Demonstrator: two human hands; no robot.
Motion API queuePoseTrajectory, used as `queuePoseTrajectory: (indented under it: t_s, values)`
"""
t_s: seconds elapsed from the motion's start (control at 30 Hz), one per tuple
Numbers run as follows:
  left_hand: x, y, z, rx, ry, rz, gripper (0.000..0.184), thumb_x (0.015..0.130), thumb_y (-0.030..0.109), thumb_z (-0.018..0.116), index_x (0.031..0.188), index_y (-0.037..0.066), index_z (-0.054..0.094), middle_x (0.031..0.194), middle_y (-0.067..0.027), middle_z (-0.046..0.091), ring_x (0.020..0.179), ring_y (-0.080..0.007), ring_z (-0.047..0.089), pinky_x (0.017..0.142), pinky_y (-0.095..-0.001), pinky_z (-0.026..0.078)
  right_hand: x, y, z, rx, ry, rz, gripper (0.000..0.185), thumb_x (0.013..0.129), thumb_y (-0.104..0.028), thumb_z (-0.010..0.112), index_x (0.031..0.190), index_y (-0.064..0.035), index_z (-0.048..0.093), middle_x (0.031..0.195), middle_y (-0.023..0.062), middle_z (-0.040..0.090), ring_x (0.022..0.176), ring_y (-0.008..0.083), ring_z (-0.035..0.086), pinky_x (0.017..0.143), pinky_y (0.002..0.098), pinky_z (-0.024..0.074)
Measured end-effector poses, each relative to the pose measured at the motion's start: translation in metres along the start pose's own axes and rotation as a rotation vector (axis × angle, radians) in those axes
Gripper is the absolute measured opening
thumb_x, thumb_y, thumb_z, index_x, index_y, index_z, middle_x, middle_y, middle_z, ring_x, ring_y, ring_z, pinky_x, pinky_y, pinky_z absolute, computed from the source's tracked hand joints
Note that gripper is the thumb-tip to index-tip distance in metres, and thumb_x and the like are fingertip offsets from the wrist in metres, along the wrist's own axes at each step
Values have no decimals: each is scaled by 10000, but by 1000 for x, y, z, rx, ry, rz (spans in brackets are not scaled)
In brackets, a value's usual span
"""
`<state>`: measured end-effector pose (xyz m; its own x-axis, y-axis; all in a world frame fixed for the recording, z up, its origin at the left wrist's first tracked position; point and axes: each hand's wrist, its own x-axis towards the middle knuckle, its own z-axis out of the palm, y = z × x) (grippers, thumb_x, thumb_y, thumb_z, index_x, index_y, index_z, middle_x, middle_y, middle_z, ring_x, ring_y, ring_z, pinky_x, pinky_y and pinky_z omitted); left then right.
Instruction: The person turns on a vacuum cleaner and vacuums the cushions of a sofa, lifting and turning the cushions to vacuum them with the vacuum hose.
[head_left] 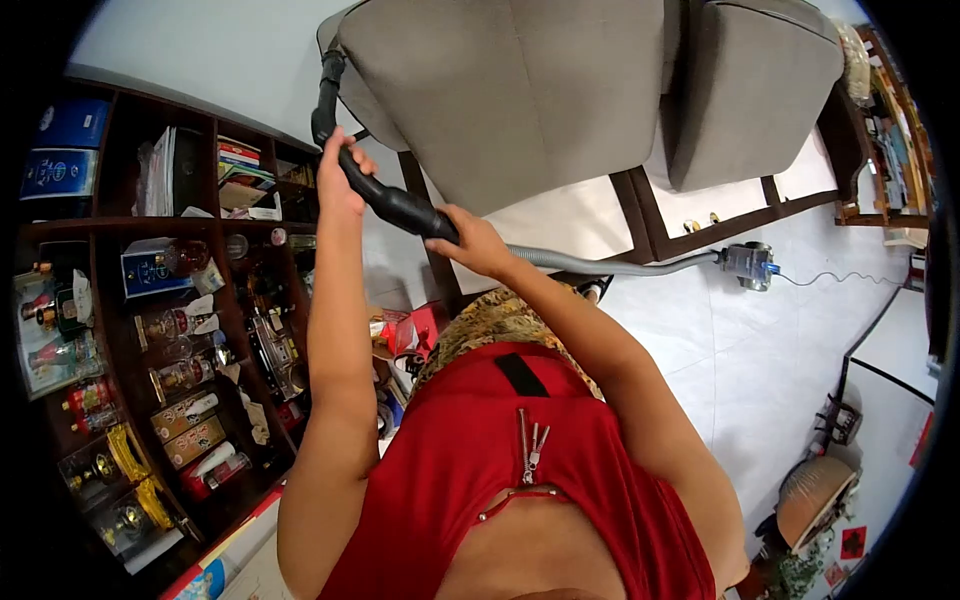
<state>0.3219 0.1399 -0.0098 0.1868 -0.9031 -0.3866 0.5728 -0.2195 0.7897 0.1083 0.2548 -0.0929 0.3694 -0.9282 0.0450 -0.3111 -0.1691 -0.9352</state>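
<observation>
The right hand (pixel 475 243) had its fingers clamped on the rear of a black vacuum handle (pixel 398 207), beside the gray hose (pixel 600 263). Farther along, the left hand (pixel 343 172) wrapped its fingers around it too, so 2 hands held it. Its far end was at a gray cushion's (pixel 510 90) edge; contact was unclear. The hose ran to the vacuum (pixel 748 266) on the floor (pixel 690 345).

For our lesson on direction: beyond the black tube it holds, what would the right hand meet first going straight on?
Probably the left hand, further along the same black tube that the right hand holds, though depth is unclear.
</observation>
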Motion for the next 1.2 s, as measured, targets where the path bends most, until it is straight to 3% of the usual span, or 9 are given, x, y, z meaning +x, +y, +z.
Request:
queuePoseTrajectory:
  t_s: [0.13,0.23,0.37,0.47,0.87,1.0,1.2]
  values:
    - [38,13,-12,-52,-40,-127,280,921,324,663,870,70,559,579,-16,474,474,-153,451,529,-317,416,20,-5,9,-169,155,-52,618,829,-454,720,1271,-71,518,1049,187,650,913,405,646,780,489,516]
    - [35,2,-28,-51,-75,-177,290,920,342,650,879,67,568,577,-11,474,463,-144,452,528,-310,423,8,-7,16,-262,152,9,619,827,-457,717,1270,-77,511,1020,190,643,853,402,655,731,489,528]
    - [16,-19,-55,14,-22,-251,317,923,378,634,956,70,568,564,-1,467,441,-144,445,517,-312,423,-21,-16,32,-291,28,130,623,827,-438,721,1285,-86,490,1013,219,655,842,427,653,724,494,524]
    - [12,-38,-76,-36,-28,-337,310,921,389,638,972,90,574,567,7,470,445,-142,455,510,-317,421,-33,-7,39,-324,-33,162,646,809,-440,737,1280,-81,477,985,189,644,827,405,661,705,483,541]
    - [-23,-111,-86,-52,98,-397,262,870,346,651,884,104,550,570,-19,487,465,-181,481,528,-365,437,-87,25,18,-351,-206,227,596,866,-468,674,1265,-76,466,994,228,661,832,430,661,730,505,533]
    - [-34,-79,-69,-30,170,-286,223,862,305,654,832,112,548,570,-28,494,468,-185,488,526,-362,434,-76,9,19,-235,-159,137,598,862,-444,686,1275,-67,473,1027,241,654,855,449,651,737,507,529]
    - [16,34,-17,14,-37,-43,224,871,272,664,837,92,535,573,-34,489,471,-177,461,518,-337,424,25,-24,12,-247,42,-56,590,858,-415,697,1280,-64,482,1034,216,649,864,437,647,727,498,530]
